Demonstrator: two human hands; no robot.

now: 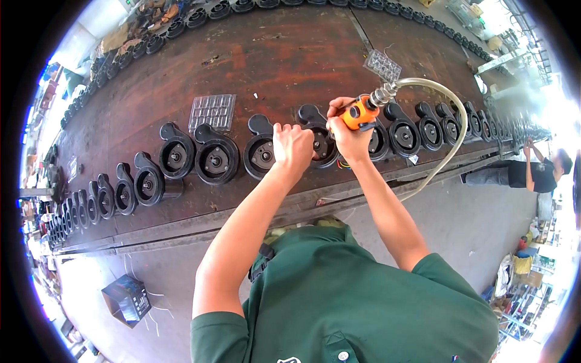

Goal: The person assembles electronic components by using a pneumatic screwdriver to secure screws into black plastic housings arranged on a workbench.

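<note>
My right hand (351, 136) is wrapped round an orange air tool (363, 113) with a metal hose fitting at its far end. The tool is held above the row, over a black round blower housing (313, 115) with a snail-shaped outlet. My left hand (293, 145) is closed, its fingertips at the left edge of that housing's round opening. Whatever its fingers hold, if anything, is hidden. Just left of it, partly covered by the hand, lies another black housing (256, 158). A third housing (216, 158) is further left.
A clear hose (458, 121) arcs from the tool over housings on the right and down past the table edge. Clear plastic trays (212, 112) (382, 65) lie on the dark table (284, 54). Another person (526, 172) stands far right; a box (126, 299) is on the floor.
</note>
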